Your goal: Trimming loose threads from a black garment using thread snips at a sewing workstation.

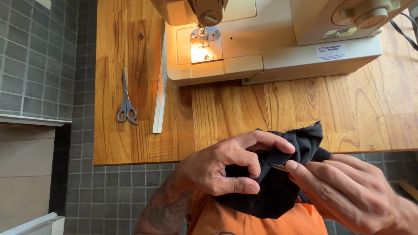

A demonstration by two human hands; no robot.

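A piece of black fabric [278, 187] is held over my lap, just below the front edge of the wooden table [278, 109]. My left hand [222, 167] pinches the fabric's folded edge between thumb and fingers. My right hand [348, 193] grips the same edge from the right, and its fingertips hold a thin pin-like metal thing [278, 167] against the cloth. Both hands touch each other at the fold.
A cream sewing machine [270, 39] with its needle lamp lit stands at the back of the table. Grey scissors [126, 102] and a long metal ruler [161, 87] lie on the left. Grey tiled floor [39, 56] surrounds the table; orange clothing [261, 224] covers my lap.
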